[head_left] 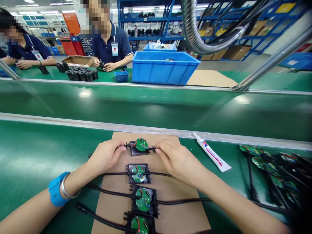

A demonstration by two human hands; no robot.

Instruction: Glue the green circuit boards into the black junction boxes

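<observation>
My left hand pinches the black cable on the left side of a round green circuit board. On the board's other side, my right hand grips the opposite cable near its black collar. The board sits over a black square housing, slightly raised; whether it touches the housing I cannot tell. Nearer to me, several like housings lie in a column, one with its board inside and cables running out both sides. All of them rest on a cardboard sheet.
Right of the cardboard lies a white glue tube. Further right is a pile of cabled boards. Beyond the green belt stand a large blue bin and black parts. Two co-workers handle parts there. A metal hose hangs overhead.
</observation>
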